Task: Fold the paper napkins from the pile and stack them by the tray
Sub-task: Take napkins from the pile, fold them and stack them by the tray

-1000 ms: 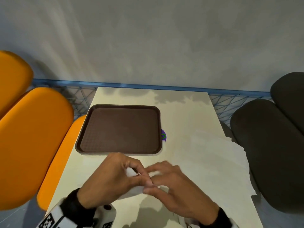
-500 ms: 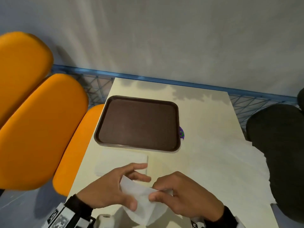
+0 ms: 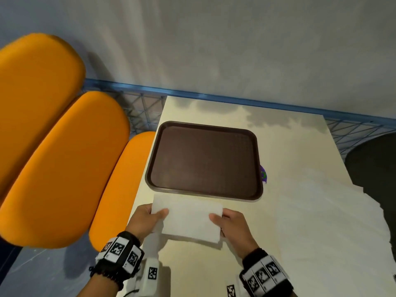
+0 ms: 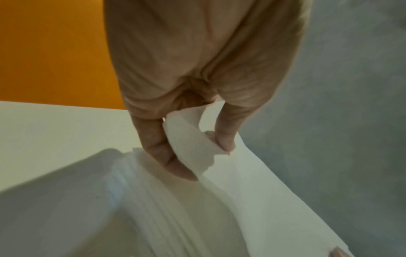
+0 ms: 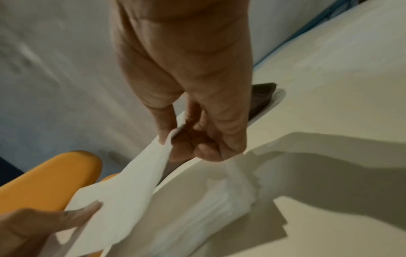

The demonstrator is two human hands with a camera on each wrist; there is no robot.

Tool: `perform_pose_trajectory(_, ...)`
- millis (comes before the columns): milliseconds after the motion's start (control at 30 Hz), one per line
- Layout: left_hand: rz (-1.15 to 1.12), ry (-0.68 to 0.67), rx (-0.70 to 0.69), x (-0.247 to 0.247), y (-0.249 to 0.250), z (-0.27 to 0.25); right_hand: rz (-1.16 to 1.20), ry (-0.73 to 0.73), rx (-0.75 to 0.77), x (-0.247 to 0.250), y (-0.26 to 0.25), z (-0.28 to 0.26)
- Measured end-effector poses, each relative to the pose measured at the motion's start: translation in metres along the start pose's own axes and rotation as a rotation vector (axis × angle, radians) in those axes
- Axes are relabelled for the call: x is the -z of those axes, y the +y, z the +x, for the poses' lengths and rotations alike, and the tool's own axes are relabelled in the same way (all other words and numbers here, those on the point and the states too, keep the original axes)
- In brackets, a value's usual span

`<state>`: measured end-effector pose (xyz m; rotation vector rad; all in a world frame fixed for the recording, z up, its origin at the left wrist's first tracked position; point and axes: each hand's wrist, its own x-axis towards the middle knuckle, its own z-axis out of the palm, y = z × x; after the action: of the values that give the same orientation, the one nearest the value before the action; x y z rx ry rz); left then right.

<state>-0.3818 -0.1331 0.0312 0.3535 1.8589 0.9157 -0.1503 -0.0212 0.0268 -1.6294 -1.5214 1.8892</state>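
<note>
Two orange seats [image 3: 64,151] left of tray [image 3: 204,195], unobstructed.

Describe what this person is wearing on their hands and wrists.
Both hands, left hand and right hand, are bare. Each wrist carries a black band ringed with white square tags printed with black-and-white coded patterns, over dark cuffs.

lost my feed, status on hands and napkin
Left hand and right hand each pinch an end of the folded white paper napkin. Held above the table beside the brown plastic tray. Nothing in the way.
</note>
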Motion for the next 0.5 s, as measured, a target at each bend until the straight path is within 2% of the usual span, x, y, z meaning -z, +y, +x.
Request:
perform_pose_trajectory(133,0.108,0.079,0.04,0.003,-0.008,0.028,-0.159,0.15,-0.046,-0.021,0.012,0.032)
perform_pose_trajectory(267,0.188,0.127,0.047,0.001,-0.025,0.041,-0.255,0.261,-0.09,-0.028,0.025,0.032)
perform_pose_trajectory(400,0.262,0.212,0.021,-0.001,-0.025,0.043,-0.33,0.287,-0.085,-0.031,0.02,0.032)
perform_pose_trajectory(500,0.363,0.228,-0.015,-0.002,-0.022,0.043,-0.365,0.322,-0.066,-0.033,0.019,0.033)
